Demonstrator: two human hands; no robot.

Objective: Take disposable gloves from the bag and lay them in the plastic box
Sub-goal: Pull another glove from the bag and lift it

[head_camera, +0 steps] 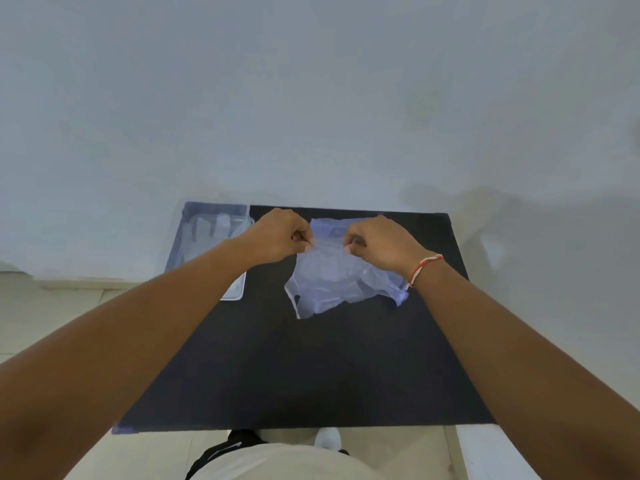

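1. Clear, crinkled plastic bag (332,271) lies on the black table top (311,368), toward the far edge and right of centre; both hands work at its far end.
2. Left hand (277,237): knuckles up, fingers curled under, thumb and forefinger pinched shut on the bag's upper left edge. Forearm runs in from the lower left, bare.
3. Right hand (377,242): same curled pose, fingertips closed on the bag's upper edge a little to the right of the left hand's pinch. The film between the two pinches is drawn up slightly.
4. Red-and-white thread bracelet (420,270) sits on the right wrist; its loose end hangs over the bag's right corner.
5. Bag contents: pale folded film shows through; single gloves cannot be told apart inside it.
6. Clear plastic box (211,244) stands at the table's far left corner, partly overhanging the edge, well apart from the bag. The left forearm crosses over its near right corner.
7. Inside the box: at least one translucent disposable glove (207,226) lies flat, fingers pointing away from the camera.
8. Behind the table, a plain pale wall (311,98); below, light floor tiles (41,306).
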